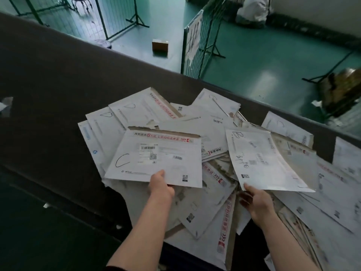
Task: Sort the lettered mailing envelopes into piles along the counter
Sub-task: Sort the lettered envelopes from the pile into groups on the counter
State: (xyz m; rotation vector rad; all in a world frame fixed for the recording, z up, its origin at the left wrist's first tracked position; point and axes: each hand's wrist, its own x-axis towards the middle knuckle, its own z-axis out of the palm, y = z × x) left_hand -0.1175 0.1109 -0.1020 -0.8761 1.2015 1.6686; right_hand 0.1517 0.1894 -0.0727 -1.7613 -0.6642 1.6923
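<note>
My left hand (pixel 161 185) pinches the near edge of a white mailing envelope marked "C" (pixel 156 157), held flat above the heap. My right hand (pixel 254 200) grips the near corner of another white envelope marked "B" (pixel 259 161), tilted to the right. Below both lies a loose heap of several white envelopes (pixel 211 208) with red printed strips. Behind the "C" envelope, a fanned group marked "D" (pixel 125 112) lies on the dark counter (pixel 48 94). Further envelopes marked "C" (pixel 283 126) lie at the far right.
The counter runs diagonally from upper left to right, with bare dark surface to the left. Beyond it, on a green floor, stand wire cage panels (pixel 197 42), a small cardboard box (pixel 160 45) and a white sack (pixel 252 10). A brown bundle (pixel 341 90) sits at right.
</note>
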